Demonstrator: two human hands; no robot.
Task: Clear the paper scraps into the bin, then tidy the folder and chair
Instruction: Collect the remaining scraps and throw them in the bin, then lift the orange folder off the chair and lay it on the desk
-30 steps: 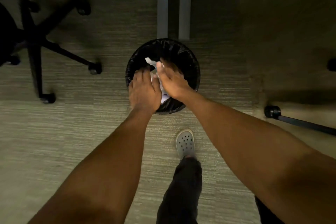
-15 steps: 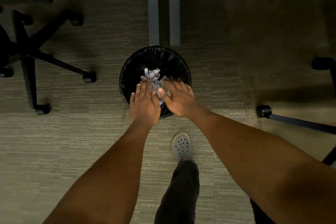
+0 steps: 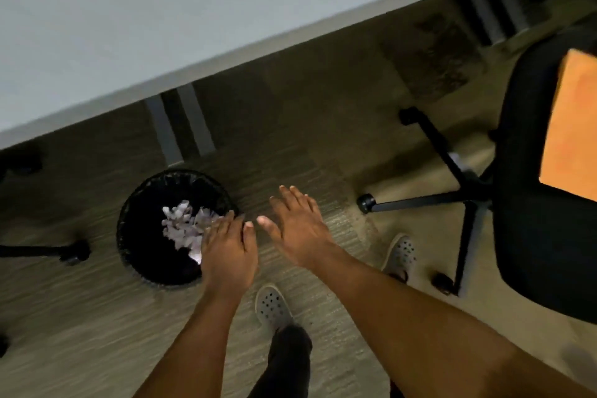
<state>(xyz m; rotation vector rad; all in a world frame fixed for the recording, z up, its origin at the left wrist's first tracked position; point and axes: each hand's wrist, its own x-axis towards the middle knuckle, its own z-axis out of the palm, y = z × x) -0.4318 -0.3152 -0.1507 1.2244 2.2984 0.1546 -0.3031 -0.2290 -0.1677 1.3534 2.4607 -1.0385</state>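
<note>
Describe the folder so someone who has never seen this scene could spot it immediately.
Start at the grey desk across the top and follow its edge to the right, to the black chair. The folder lies flat on its seat, cut off by the picture's edge. It is bright orange, the only vivid colour among dark furniture and dull carpet.

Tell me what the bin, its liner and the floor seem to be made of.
Bin: probably black wire mesh, judging by its fine textured wall. Liner: thin glossy black plastic, creased with highlights. Floor: low-pile carpet, streaked grey-green and matte. Motion blur leaves the mesh uncertain.
</note>
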